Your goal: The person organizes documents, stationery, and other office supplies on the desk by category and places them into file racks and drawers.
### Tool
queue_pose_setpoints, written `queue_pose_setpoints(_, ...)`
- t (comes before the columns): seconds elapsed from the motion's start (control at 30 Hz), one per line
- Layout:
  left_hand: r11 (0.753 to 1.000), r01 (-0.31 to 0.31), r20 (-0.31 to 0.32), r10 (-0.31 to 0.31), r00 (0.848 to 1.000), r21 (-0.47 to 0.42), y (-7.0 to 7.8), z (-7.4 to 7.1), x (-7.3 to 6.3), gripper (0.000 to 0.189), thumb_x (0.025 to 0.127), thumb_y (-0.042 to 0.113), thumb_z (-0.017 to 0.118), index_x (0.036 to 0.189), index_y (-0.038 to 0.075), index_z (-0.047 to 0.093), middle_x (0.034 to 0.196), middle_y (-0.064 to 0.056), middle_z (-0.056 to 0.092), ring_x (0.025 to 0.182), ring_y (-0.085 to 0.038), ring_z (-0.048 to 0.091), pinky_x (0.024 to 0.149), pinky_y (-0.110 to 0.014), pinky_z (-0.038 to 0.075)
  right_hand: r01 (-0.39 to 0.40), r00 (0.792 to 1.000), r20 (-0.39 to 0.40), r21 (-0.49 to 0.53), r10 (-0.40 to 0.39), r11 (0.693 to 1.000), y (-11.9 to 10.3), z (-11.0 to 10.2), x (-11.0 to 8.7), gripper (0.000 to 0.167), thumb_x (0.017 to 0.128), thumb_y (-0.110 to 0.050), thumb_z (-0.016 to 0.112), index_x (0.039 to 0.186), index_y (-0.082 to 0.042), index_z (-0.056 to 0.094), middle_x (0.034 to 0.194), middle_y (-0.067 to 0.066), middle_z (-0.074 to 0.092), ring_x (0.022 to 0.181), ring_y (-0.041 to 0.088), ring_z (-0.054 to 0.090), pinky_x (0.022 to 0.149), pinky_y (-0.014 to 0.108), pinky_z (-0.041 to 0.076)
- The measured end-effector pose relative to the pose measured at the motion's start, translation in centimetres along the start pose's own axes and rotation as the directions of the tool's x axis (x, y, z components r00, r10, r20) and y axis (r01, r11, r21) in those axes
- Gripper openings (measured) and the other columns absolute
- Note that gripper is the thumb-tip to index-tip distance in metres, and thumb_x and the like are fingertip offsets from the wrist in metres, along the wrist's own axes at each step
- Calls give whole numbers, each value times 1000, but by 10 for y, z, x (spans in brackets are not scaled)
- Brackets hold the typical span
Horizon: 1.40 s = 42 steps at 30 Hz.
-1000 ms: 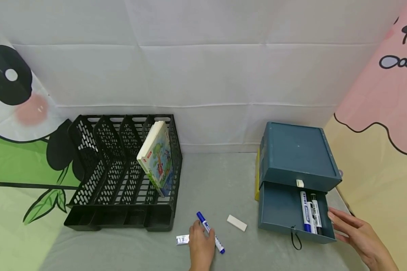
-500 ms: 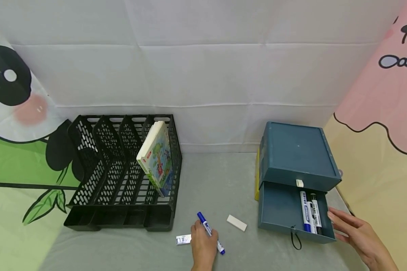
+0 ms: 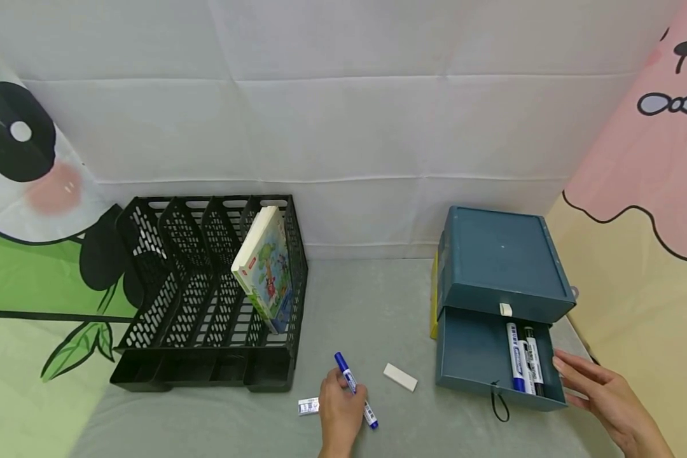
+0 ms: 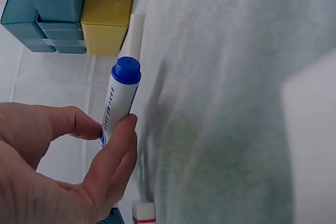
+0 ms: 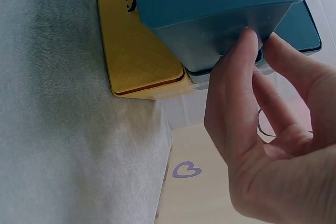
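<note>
My left hand [image 3: 340,410] pinches a white marker [image 3: 346,375] with blue ends between thumb and fingers. In the left wrist view, its blue end [image 4: 126,70] points away from the palm. Partly hidden behind that hand lies a small white-and-blue labelled box [image 3: 308,406]. A white rectangular block [image 3: 400,377] lies to the marker's right. My right hand [image 3: 615,397] touches the right side of the pulled-out lower drawer [image 3: 472,353] with its fingertips. Inside this drawer, several whiteboard markers [image 3: 516,357] lie along the right wall.
The blue drawer box [image 3: 506,254] stands at the right, with a yellow box [image 3: 434,296] against its left side. A black perforated rack [image 3: 189,280] at the left holds picture books [image 3: 269,267] in its rightmost slot. A black loop [image 3: 500,405] hangs from the drawer front.
The left hand has shifted slightly and the marker's upper end has moved a little up and right. The right hand and drawer have stayed in place.
</note>
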<state>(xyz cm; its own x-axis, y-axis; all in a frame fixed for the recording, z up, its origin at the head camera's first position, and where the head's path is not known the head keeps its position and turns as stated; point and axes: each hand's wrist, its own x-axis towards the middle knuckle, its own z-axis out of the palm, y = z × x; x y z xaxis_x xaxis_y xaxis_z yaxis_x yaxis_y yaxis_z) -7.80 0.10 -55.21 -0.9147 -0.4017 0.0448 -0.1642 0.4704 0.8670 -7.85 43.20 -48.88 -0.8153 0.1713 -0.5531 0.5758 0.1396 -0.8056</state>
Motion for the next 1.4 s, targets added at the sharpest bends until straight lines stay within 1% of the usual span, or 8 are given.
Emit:
queue_pose_setpoints(0.13, 998, 12, 40, -9, 999, -68, 4, -4, 1, 49, 70, -1, 75, 118, -9, 65, 87, -4, 62, 66, -9, 61, 62, -29, 51, -10, 1000, -6, -37, 10, 999, -1, 1, 1, 69, 97, -50, 68, 151, -10, 52, 123, -6, 65, 98, 9, 64, 88, 35, 59)
queue_pose_setpoints(0.2, 995, 28, 68, -22, 997, -100, 7, -6, 2, 51, 72, -1, 75, 121, -9, 65, 89, -5, 65, 66, -10, 65, 61, -27, 52, -12, 1000, -11, -52, 11, 999, -1, 1, 1, 75, 96, -53, 68, 153, -8, 49, 127, -3, 64, 99, 10, 64, 88, 35, 59)
queue_pose_setpoints(0.43, 976, 101, 149, -72, 986, -195, 18, -11, 3, 55, 77, 0, 74, 130, -5, 63, 92, -8, 71, 72, -15, 70, 57, -28, 55, 0, 1000, -3, -28, 0, 1000, 0, 0, 1, 53, 96, -49, 70, 142, -23, 64, 132, -3, 60, 99, 6, 64, 88, 35, 59)
queue_pose_setpoints(0.57, 938, 144, 213, -78, 974, -314, 26, -14, 4, 55, 78, -3, 72, 132, -6, 62, 94, -11, 71, 75, -19, 72, 55, -31, 59, 1, 1000, -2, -21, -1, 1000, -1, 0, 1, 55, 97, -47, 70, 142, -18, 64, 128, -3, 61, 98, 7, 63, 87, 35, 59)
queue_pose_setpoints(0.73, 891, 191, 284, -74, 956, -413, 35, -16, 4, 57, 80, -5, 72, 135, -7, 59, 96, -14, 71, 77, -22, 72, 61, -41, 62, -1, 1000, -11, -35, 0, 999, -1, 1, 1, 63, 96, -50, 70, 146, -14, 59, 128, -3, 62, 99, 8, 63, 87, 35, 59)
queue_pose_setpoints(0.97, 875, 210, 337, -57, 940, -436, 50, -15, 4, 55, 83, -2, 74, 135, -7, 59, 99, -12, 72, 79, -21, 72, 65, -36, 62, -7, 1000, -13, -35, 7, 999, -2, 2, 1, 71, 96, -50, 69, 150, -6, 52, 119, -6, 67, 97, 10, 64, 86, 34, 60)
queue_pose_setpoints(1.2, 859, 198, 386, 0, 923, -473, 71, -11, 3, 53, 85, -1, 76, 135, -6, 60, 99, -10, 72, 80, -21, 72, 66, -37, 62, 1, 1000, -13, -38, -2, 999, -2, 1, 1, 61, 96, -49, 70, 145, -13, 60, 126, -3, 64, 98, 9, 64, 86, 35, 59)
queue_pose_setpoints(1.4, 847, 192, 457, 65, 887, -495, 91, -9, 3, 53, 87, 2, 76, 137, -6, 60, 99, -8, 72, 80, -18, 72, 67, -33, 62, 8, 1000, -3, -13, -8, 1000, 0, 0, 0, 49, 97, -45, 70, 139, -19, 67, 117, -12, 64, 96, 8, 65, 86, 34, 59)
